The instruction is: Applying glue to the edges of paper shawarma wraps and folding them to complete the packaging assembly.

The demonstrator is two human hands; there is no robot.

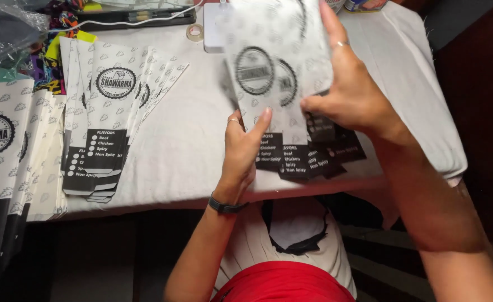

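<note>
- White cloth [190, 140] covers the table, which runs from the left edge of the view to a folded corner at the right; below its near edge the space is dark.
- Both hands hold a fanned bunch of paper sleeves [280, 72] above the middle of the table, white with a round black emblem and a black band at the lower end.
- Left hand [245, 151] reaches up from below, fingers pressed flat against the front of the bunch near its lower half; a dark band circles that wrist.
- Right hand [352, 89] comes in from the right, thumb on the front and fingers curled behind, pinching the bunch at its right edge.
- A second fanned pile of sleeves [109, 117] lies flat on the cloth to the left, well apart from the hands.
- A third pile [6, 162] overhangs the table's left end.
- A roll of clear tape [194, 32] sits near the far edge, just beside a white box [213, 28].
</note>
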